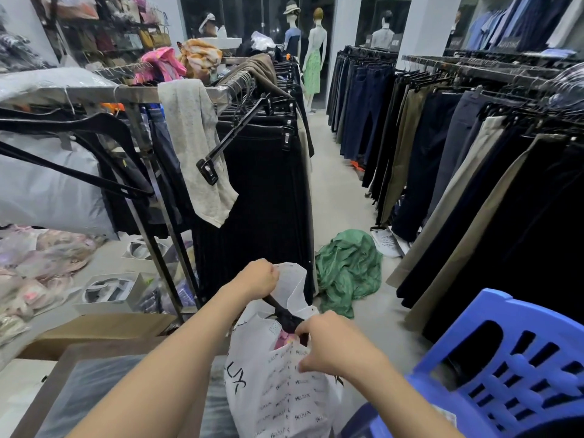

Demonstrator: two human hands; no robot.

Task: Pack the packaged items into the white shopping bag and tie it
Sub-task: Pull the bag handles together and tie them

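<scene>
My left hand, lower centre: fingers curled round upper flap of white printed plastic shopping bag. My right hand pinches bag's near rim. Pink packaged item inside, black piece protruding. Judged: packing nearly done; next tuck it in, gather flaps, knot.

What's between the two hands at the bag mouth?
Head view: a black hanger-like piece spans the open mouth of the white shopping bag between the left hand and right hand, with a pink item just beneath it.
</scene>
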